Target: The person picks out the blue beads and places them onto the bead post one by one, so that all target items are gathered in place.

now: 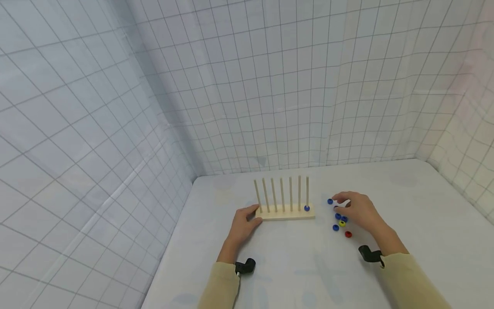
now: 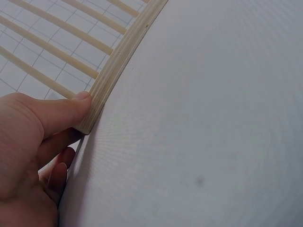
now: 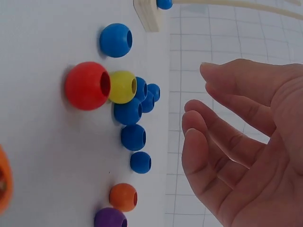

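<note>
A wooden peg rack [image 1: 285, 214] has a row of several upright pegs, and one blue bead [image 1: 306, 208] sits low on its rightmost peg. My left hand [image 1: 242, 224] grips the rack's left end, with the thumb [image 2: 71, 109] on the near side of the base. To the right of the rack, my right hand [image 1: 360, 210] hovers over loose beads, its thumb and fingers apart and nothing between them. In the right wrist view, a red bead [image 3: 87, 86] lies beside a yellow bead [image 3: 123, 87] and several blue beads, one of them a separate blue bead [image 3: 116, 40].
An orange bead [image 3: 124, 197] and a purple bead [image 3: 111, 218] lie farther along the white table [image 1: 293, 266]. Another orange bead [image 3: 4, 179] is cut off at the frame edge. Grid-patterned curtains [image 1: 270, 86] enclose the table's back and sides.
</note>
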The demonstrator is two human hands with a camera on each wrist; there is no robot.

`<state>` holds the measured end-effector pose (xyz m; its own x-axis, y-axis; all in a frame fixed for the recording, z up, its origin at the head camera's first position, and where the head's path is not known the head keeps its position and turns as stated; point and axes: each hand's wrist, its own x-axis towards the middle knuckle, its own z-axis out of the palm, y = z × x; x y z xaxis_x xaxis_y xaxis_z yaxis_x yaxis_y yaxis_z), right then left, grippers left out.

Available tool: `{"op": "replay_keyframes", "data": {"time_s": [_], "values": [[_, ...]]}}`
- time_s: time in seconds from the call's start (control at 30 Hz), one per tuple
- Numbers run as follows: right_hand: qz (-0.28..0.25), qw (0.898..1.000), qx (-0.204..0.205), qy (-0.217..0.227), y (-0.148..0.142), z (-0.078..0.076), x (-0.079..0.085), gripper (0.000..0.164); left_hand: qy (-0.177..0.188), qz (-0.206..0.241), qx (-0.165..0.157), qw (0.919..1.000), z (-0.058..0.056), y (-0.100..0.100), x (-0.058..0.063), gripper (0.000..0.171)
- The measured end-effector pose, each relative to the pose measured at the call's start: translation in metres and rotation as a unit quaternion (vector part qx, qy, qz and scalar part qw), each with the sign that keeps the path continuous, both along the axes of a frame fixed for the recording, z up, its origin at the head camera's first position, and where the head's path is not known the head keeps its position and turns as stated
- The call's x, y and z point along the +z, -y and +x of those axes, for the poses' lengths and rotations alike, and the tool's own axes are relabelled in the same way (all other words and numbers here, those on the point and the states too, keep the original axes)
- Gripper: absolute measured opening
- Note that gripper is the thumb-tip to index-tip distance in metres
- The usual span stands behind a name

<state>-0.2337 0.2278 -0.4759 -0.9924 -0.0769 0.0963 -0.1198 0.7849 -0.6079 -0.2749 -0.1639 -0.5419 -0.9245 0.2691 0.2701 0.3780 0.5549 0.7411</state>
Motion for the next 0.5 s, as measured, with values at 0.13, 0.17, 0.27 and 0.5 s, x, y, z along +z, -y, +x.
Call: {"op": "replay_keyframes", "data": {"time_s": [0.13, 0.17, 0.27, 0.5], "values": [[0.006, 1.000, -0.010, 0.012, -0.008, 0.002, -0.004, 0.036, -0.001, -0.007, 0.002, 1.0000, 0.000, 0.000, 0.001, 0.051], [0.008, 1.000, -0.011, 0.013, -0.010, 0.003, -0.005, 0.036, -0.002, -0.007, 0.002, 1.0000, 0.000, 0.000, 0.001, 0.051], [0.012, 1.000, -0.011, 0.008, -0.015, 0.005, -0.008, 0.034, -0.009, -0.010, -0.002, 0.9999, 0.000, 0.000, 0.000, 0.051], [0.023, 1.000, -0.003, 0.011, -0.026, 0.007, -0.017, 0.032, -0.015, -0.004, -0.009, 0.9998, -0.001, 0.000, -0.001, 0.050]]}}
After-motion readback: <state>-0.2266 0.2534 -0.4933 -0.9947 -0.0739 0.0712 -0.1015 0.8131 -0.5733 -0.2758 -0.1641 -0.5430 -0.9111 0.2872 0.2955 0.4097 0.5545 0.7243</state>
